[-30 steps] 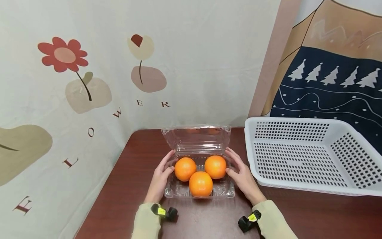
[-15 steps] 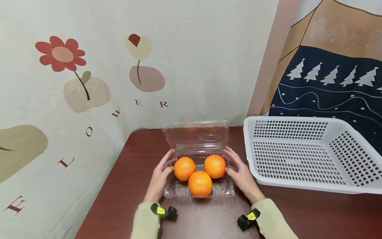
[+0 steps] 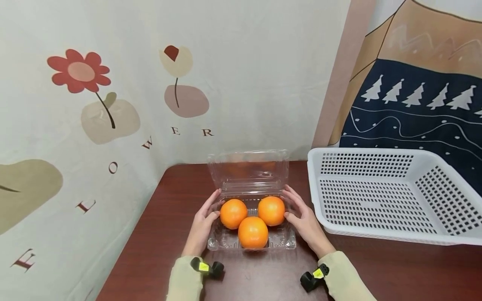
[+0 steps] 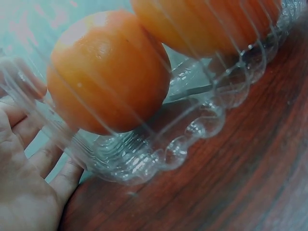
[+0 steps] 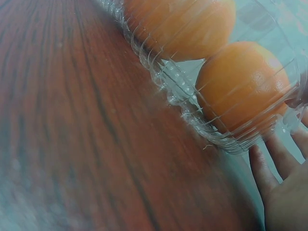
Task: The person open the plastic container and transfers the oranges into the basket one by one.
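A clear plastic clamshell container [image 3: 229, 242] sits on the table, its lid [image 3: 248, 171] raised at the back. Three oranges lie in it: one at the back left [image 3: 233, 214], one at the back right [image 3: 271, 211] and one in front [image 3: 253, 232]. My left hand [image 3: 201, 225] holds the container's left side, thumb at the rim and fingers along the outer wall. On the opposite side my right hand [image 3: 306, 225] grips the wall in the same way. In both wrist views, spread fingers [image 4: 45, 159] [image 5: 281, 156] show against the ribbed plastic.
A white perforated basket [image 3: 316, 200] stands to the right, close to my right hand. The dark red wooden table [image 3: 150, 234] meets a flower-printed cloth [image 3: 256, 104] behind the container. Each sleeve carries a black wrist camera.
The lid has swung a little further upright at the back. Both hands keep their places on the container's sides, and the oranges stay where they were.
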{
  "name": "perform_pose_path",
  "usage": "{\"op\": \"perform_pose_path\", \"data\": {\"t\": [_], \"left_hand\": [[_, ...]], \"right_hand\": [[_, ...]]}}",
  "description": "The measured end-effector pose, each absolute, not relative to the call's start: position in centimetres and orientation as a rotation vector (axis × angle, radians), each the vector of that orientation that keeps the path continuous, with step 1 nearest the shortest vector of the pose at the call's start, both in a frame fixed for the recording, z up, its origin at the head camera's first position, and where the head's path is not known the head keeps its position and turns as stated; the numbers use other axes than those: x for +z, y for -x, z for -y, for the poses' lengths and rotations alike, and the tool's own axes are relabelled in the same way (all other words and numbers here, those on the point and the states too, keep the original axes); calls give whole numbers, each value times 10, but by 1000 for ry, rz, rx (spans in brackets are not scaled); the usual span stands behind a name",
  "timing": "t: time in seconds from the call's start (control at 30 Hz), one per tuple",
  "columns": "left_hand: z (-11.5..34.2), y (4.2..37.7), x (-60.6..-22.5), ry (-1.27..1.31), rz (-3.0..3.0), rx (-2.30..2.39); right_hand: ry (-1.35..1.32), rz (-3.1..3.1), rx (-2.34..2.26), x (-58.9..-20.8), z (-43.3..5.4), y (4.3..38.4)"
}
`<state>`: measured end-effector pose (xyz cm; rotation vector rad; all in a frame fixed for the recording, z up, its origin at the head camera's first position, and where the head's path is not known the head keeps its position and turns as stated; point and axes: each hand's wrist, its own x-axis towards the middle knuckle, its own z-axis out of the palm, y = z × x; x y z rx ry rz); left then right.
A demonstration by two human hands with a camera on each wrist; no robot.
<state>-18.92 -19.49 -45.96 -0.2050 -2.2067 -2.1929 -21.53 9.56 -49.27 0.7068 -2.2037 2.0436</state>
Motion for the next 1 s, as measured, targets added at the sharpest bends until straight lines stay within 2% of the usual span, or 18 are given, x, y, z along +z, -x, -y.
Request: {"op": "perform_pose_path", "data": {"t": [0.27, 0.6, 1.0], "left_hand": [[193, 186, -456, 143, 2238, -2182], [194, 187, -457, 180, 2225, -2181], [196, 188, -459, 176, 2228, -2182]], "right_hand": [[-710, 2174, 2071, -472, -94, 202], [-731, 2155, 2081, -494, -98, 214], [-724, 2126, 2185, -477, -94, 206]]}}
